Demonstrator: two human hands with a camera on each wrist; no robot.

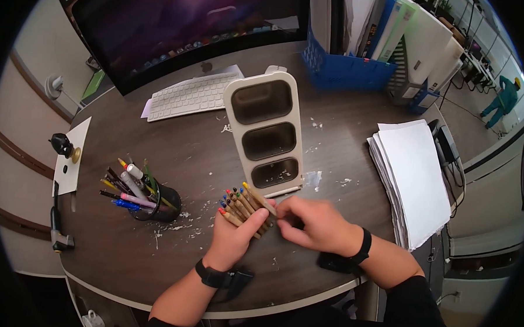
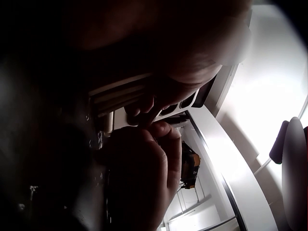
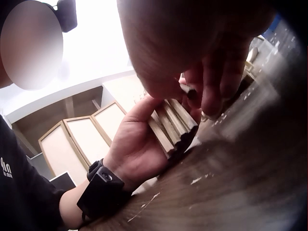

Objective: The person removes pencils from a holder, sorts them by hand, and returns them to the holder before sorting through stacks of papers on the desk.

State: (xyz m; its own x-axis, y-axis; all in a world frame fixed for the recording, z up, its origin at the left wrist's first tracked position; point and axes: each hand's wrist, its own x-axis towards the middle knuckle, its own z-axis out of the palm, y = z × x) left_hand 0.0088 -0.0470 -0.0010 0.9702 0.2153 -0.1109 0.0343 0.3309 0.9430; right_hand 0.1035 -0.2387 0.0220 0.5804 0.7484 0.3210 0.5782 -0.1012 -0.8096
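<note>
The left hand (image 1: 233,239) grips a bundle of wooden coloured pencils (image 1: 235,206), tips pointing away from the body, thumb across them. In the right wrist view the blunt ends of several pencils (image 3: 172,126) stick out of the left hand (image 3: 139,147). Beside the bundle, the right hand (image 1: 318,224) has curled fingers at the lower end of a yellow-tipped pencil (image 1: 259,198); in the right wrist view a pencil end (image 3: 188,90) shows between the right hand's fingers (image 3: 222,72). Just beyond stands a beige holder (image 1: 269,126) with three openings. The left wrist view is dark.
A black mesh cup (image 1: 169,205) of pens stands at left, white scraps (image 1: 180,223) lie around it. Behind are a keyboard (image 1: 189,96) and monitor (image 1: 186,26). A paper stack (image 1: 416,182) lies at right, below a blue file rack (image 1: 348,72). A person in green stands far back right.
</note>
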